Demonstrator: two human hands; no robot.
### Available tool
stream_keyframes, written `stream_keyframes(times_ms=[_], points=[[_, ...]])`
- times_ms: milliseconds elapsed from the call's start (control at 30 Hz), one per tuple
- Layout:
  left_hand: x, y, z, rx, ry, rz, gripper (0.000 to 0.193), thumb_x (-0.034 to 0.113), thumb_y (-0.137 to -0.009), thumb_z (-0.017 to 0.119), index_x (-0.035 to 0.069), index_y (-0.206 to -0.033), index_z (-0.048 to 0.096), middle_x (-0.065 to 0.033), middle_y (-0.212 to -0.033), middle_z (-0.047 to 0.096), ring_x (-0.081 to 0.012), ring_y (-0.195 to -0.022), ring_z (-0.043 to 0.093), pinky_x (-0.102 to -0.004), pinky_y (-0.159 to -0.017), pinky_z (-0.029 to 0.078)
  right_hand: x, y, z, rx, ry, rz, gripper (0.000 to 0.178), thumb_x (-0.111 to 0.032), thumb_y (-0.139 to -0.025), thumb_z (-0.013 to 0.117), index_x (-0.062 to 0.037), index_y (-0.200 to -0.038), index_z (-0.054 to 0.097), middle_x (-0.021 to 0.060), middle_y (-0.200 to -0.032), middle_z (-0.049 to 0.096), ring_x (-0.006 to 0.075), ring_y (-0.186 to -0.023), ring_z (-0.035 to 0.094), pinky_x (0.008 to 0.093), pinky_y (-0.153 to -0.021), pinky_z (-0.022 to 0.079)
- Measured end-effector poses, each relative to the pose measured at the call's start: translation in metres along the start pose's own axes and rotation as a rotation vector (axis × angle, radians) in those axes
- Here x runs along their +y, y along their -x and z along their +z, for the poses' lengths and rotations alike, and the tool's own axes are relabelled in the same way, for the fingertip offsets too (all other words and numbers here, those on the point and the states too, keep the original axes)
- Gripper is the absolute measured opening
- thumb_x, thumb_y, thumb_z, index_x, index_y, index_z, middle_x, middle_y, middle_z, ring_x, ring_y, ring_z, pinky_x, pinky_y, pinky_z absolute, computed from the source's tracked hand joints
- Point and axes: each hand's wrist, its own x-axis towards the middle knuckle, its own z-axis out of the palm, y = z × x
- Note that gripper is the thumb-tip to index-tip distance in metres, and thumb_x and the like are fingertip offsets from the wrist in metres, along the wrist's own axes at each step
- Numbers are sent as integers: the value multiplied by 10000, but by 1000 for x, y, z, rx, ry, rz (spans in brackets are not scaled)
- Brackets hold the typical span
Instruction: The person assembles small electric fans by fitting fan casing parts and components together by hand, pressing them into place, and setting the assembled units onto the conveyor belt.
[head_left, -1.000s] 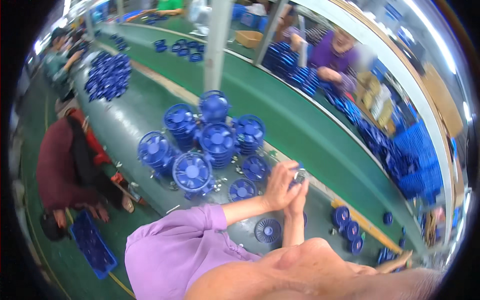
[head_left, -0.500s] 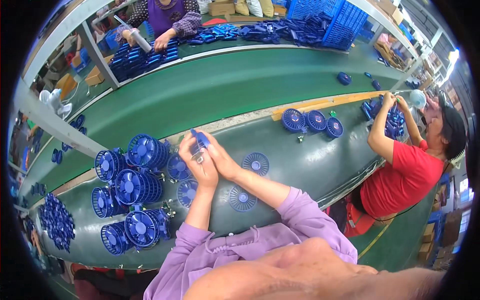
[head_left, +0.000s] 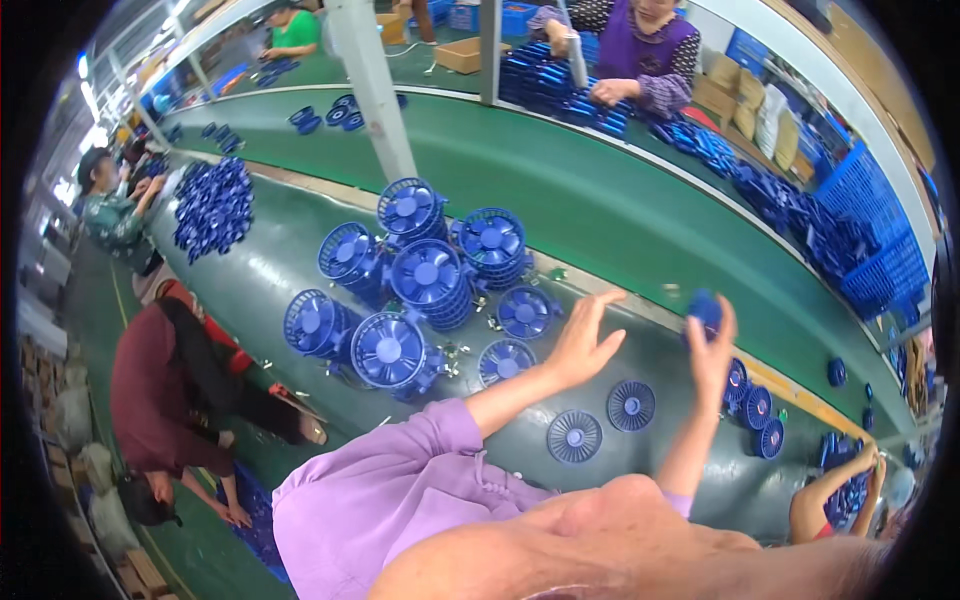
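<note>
My right hand (head_left: 711, 355) is raised over the far side of the dark green bench, its fingers around a blue plastic fan part (head_left: 703, 312) that is smeared by motion. My left hand (head_left: 584, 345) is open and holds nothing, thumb and fingers spread above the bench. Beside it lie two blue fan housings (head_left: 524, 312) with small wires and connectors. Between my forearms, two round blue fan grilles (head_left: 631, 405) rest flat. Stacked blue fan housings with blades (head_left: 432, 275) stand to the left of my left hand.
A green conveyor belt (head_left: 600, 200) runs beyond the bench, with a white post (head_left: 370, 90) at its edge. Several fan pieces (head_left: 757, 407) lie at right. A heap of small blue parts (head_left: 213, 208) sits far left. Co-workers are on both sides and across the belt; one bends down at left.
My view has swung to the left. My hands, together around the blue part before, are now apart: the right carries it away to the right, and the left has let go and opened.
</note>
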Motion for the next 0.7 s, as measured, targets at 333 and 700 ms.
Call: stream_keyframes(times_ms=[333, 700], points=[[-2, -2, 15, -121, 7, 34, 287, 125, -854, 595, 97, -1134, 542, -148, -1316, 465, -367, -1238, 398, -448, -1040, 343, 185, 0, -232, 384, 1252, 354, 697, -558, -800, 650, -180, -1355, 464, 230, -1322, 486, 455, -1152, 498, 540, -890, 470], [12, 16, -9, -147, -75, 167, 251, 111, -783, 626, 89, -1026, 572, -145, -1258, 492, -365, -1212, 416, -462, -1014, 366, 95, 8, -135, -13, 585, -209, 387, -192, -890, 612, 69, -1172, 566, 248, -1171, 594, 404, -1100, 551, 428, -953, 432]])
